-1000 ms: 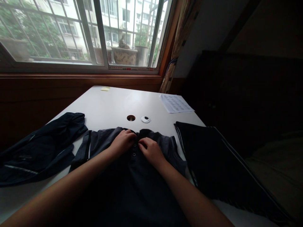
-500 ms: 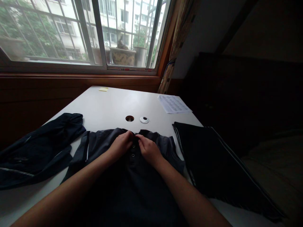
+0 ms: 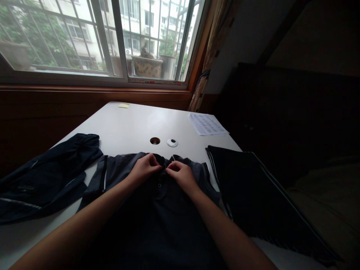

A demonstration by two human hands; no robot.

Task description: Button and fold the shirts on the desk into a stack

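A dark polo shirt lies flat, front up, on the white table just before me. My left hand pinches the left side of its collar and button placket. My right hand pinches the right side of the placket, fingertips almost meeting the left hand's at the neck opening. Small buttons show below the fingers.
A crumpled dark garment lies at the left. A folded dark garment with pale piping lies at the right. Beyond are a cable hole, its loose cap, a printed sheet and a yellow note under the window.
Both hands have crept a little up the placket towards the collar and stay pinched on the shirt. The shirt and other garments lie as before.
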